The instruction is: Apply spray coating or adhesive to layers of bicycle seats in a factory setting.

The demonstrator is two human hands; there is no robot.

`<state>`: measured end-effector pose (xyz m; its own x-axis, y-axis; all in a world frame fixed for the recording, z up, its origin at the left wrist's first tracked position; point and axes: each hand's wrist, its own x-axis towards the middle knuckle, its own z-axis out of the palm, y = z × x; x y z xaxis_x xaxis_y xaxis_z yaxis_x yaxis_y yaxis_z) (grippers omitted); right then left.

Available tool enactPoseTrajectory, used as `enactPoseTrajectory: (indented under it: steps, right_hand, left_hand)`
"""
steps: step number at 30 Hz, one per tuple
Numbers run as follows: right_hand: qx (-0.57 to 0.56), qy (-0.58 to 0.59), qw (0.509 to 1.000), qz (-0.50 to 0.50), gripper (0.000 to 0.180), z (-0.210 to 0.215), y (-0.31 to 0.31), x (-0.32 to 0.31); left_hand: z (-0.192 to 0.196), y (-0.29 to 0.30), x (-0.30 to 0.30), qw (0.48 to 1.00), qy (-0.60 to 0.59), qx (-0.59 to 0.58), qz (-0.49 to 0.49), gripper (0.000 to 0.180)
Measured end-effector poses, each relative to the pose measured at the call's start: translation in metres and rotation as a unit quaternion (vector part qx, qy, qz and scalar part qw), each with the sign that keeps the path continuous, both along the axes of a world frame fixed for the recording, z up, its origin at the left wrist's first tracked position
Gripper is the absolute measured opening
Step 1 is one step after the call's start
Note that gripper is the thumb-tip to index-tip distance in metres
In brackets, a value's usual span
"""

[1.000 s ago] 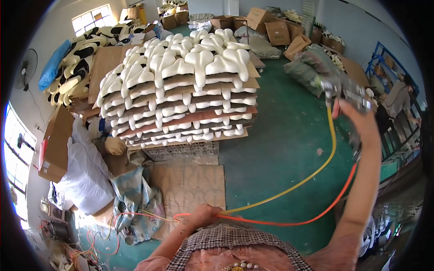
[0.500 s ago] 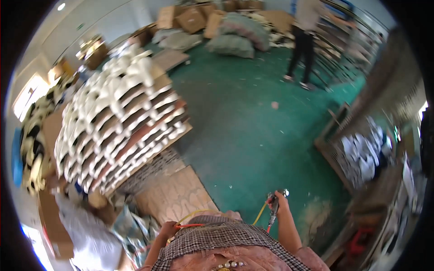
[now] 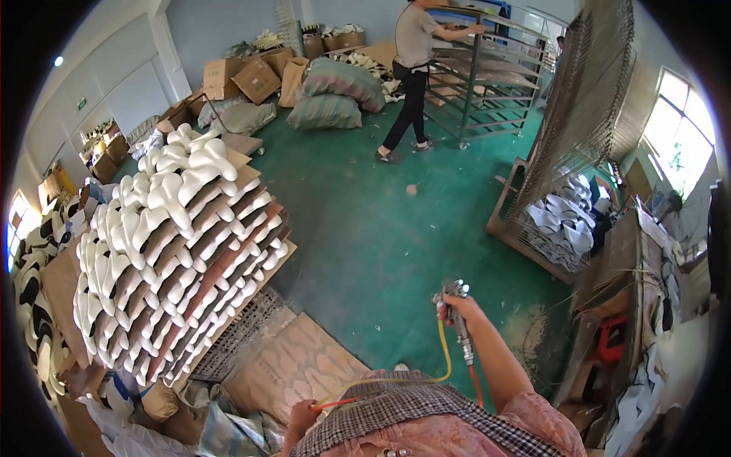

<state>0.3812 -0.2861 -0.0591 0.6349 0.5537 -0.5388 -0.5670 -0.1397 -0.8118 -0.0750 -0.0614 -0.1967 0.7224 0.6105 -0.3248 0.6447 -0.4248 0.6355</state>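
Note:
My right hand (image 3: 462, 308) is closed round a metal spray gun (image 3: 461, 329), held out ahead over the green floor. A yellow hose (image 3: 445, 354) drops from the gun and curves left across my checked apron (image 3: 411, 404). From the base of its handle runs an orange-red hose (image 3: 477, 387). Low at the left, my left hand (image 3: 303, 416) is closed on the hoses in front of my waist. To the left stands a tall stack of boards bearing white, sole-shaped pieces (image 3: 164, 202), apart from both hands.
A flat board with sole-shaped marks (image 3: 293, 362) lies before the stack. Another person (image 3: 415, 72) grips a wheeled rack (image 3: 487, 84) at the back. Stuffed sacks (image 3: 327, 110) and cartons (image 3: 256, 79) line the far wall. On the right stand a tilted mesh rack (image 3: 571, 107) and a cluttered bench (image 3: 620, 282).
My view has turned right. My right hand has moved forward and up with the spray gun. The other person has stepped along with the wheeled rack. My left hand keeps its hold on the hoses.

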Motion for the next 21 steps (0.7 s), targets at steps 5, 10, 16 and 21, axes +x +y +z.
enactPoseTrajectory:
  steps: [5,10,16,21]
  right_hand:
    - [-0.037,0.022,0.997,0.064,0.018,-0.007,0.034,-0.076]
    - [-0.066,0.006,0.992,0.109,0.018,0.01,0.055,-0.13]
    - [-0.095,-0.055,0.986,0.129,0.018,0.041,0.046,-0.151]
    - [-0.111,-0.093,0.984,0.104,0.021,0.061,0.035,-0.16]
  left_hand:
    - [0.0,-0.009,-0.046,0.997,0.015,-0.061,0.04,0.027]
    - [-0.003,-0.018,-0.084,0.998,-0.032,-0.01,0.061,0.025]
    - [-0.005,-0.023,-0.112,0.996,-0.041,-0.018,0.083,0.021]
    - [-0.009,-0.015,-0.111,0.996,-0.071,-0.014,0.055,0.018]
